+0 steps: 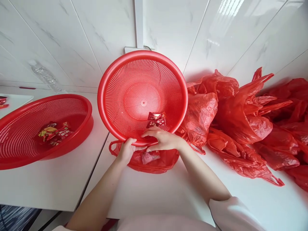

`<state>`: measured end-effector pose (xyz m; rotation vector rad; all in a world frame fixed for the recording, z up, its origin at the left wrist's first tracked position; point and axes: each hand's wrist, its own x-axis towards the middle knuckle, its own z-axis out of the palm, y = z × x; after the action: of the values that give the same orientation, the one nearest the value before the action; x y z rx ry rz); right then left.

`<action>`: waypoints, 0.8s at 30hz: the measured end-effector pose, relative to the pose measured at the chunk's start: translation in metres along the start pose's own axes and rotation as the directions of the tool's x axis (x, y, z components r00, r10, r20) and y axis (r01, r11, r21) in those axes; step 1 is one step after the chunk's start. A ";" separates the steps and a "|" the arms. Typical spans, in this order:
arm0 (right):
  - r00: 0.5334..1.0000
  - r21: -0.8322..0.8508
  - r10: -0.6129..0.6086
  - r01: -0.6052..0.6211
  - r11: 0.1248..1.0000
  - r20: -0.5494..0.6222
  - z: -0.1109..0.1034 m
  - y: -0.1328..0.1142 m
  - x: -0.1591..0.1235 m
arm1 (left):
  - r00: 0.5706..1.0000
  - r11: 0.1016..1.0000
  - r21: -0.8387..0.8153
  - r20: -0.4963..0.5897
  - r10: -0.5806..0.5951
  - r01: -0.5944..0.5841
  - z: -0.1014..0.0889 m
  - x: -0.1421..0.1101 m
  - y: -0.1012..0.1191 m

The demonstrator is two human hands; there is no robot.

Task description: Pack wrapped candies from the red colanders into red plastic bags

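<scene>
**Tilted red basket (143, 72) held at its near rim above a red bag (166, 163)**

The perforated basket stood tipped on the tabletop (149, 194), its mouth facing the person; a few shiny dark-red packets (156, 120) lay low inside it, towards the near rim, slightly right of the middle. The left grip (127, 147) was clamped on that rim, thumb over the edge and fingers beneath; the right grip (161, 139) had its fingers over the rim, just beside the packets, with the thumb lower down, outside the basket; whether it pinched the rim or a packet, one could not tell. Below both hands the red bag lay with its mouth spread; a pink packet (150, 157) showed in it, and a handle loop stuck out on the left.

Well to the left, a second red basket (83, 134) leaned at a shallower tilt, with a small heap of mixed packets (56, 133) in red and yellow; behind it a clear plastic bottle (47, 77) stood near the marbled wall (72, 38); at the far left edge a white tray (20, 100) was partly in view. To the right, several red plastic bags (247, 115) crowded together, some bulging; the nearest sat just beside the tipped basket.
</scene>
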<state>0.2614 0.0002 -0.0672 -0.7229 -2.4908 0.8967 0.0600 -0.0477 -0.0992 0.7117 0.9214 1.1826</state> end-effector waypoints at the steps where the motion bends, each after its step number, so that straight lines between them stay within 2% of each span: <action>1: 1.000 0.057 -0.017 0.017 0.998 0.008 -0.003 0.001 -0.001 | 1.000 1.000 -0.011 -0.002 0.001 -0.001 -0.001 0.001 0.001; 2: 1.000 0.118 -0.008 0.009 0.993 -0.008 -0.005 0.003 -0.001 | 1.000 1.000 -0.021 -0.007 0.002 -0.002 -0.001 0.001 0.001; 4: 0.991 0.269 0.091 -0.062 0.961 -0.097 -0.005 0.008 0.000 | 1.000 0.999 -0.037 -0.028 0.008 -0.009 -0.003 0.002 0.003; 7: 0.937 0.575 0.294 -0.138 0.806 -0.187 -0.003 0.014 0.002 | 0.999 0.998 -0.047 -0.044 0.031 -0.033 -0.004 0.002 0.006; 10: 0.909 0.767 0.389 -0.141 0.626 -0.151 -0.003 0.015 0.003 | 0.996 0.997 -0.044 -0.065 0.064 -0.067 -0.004 0.002 0.007; 12: 0.908 0.795 0.403 -0.160 0.585 -0.114 -0.005 0.011 0.001 | 0.993 0.996 -0.040 -0.083 0.078 -0.082 -0.004 0.001 0.008; 13: 0.917 0.787 0.389 -0.172 0.592 -0.092 -0.006 0.008 0.000 | 0.993 0.996 -0.037 -0.087 0.081 -0.084 -0.004 0.001 0.008; 15: 0.948 0.724 0.312 -0.177 0.666 -0.056 -0.007 -0.001 -0.001 | 0.994 0.996 -0.032 -0.082 0.076 -0.079 -0.003 0.001 0.008; 17: 0.969 0.594 0.235 -0.148 0.790 -0.071 -0.007 -0.008 -0.002 | 0.995 0.997 -0.025 -0.067 0.075 -0.077 -0.002 0.000 0.008; 20: 0.944 0.290 0.185 -0.102 0.952 -0.275 -0.004 -0.010 0.000 | 0.995 0.997 -0.006 -0.059 0.080 -0.081 -0.003 -0.001 0.007; 22: 0.905 0.037 0.140 -0.137 0.990 -0.403 0.000 -0.003 0.002 | 0.995 0.997 0.012 -0.055 0.078 -0.078 -0.003 -0.002 0.004; 24: 0.893 -0.190 0.122 -0.222 0.956 -0.432 0.006 0.007 0.004 | 0.998 0.998 0.033 -0.028 0.062 -0.061 -0.004 -0.002 -0.001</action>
<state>0.2574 0.0043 -0.0753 -1.1037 -2.1859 0.4388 0.0571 -0.0501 -0.1014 0.7550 0.9496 1.2380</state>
